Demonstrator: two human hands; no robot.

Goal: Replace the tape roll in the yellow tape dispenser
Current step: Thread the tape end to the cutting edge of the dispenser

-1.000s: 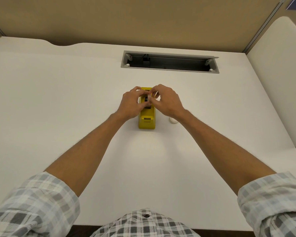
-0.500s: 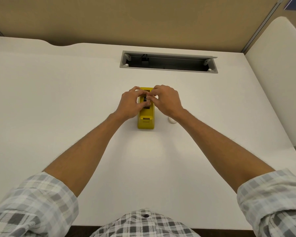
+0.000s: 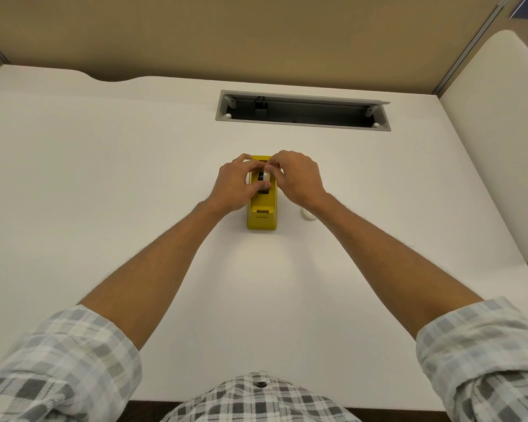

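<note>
Both pinching small white tape roll [image 3: 266,175] w/ fingertips, L hand [image 3: 235,187] & R hand [image 3: 299,181], over slot of yellow plastic tape dispenser [image 3: 262,214] on white desk [image 3: 104,178].

1. Tape dispenser [image 3: 262,213]: on the worktop [image 3: 104,178], centre.
2. Tape roll [image 3: 266,175]: in the dispenser's cradle, between left hand [image 3: 233,185] and right hand [image 3: 299,178].
3. Small ring [image 3: 308,215]: right of dispenser, on worktop.
4. Cable tray [image 3: 302,112]: recessed behind dispenser.

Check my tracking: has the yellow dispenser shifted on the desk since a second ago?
No. The yellow dispenser keeps its place relative to the desk's cable slot.
</note>
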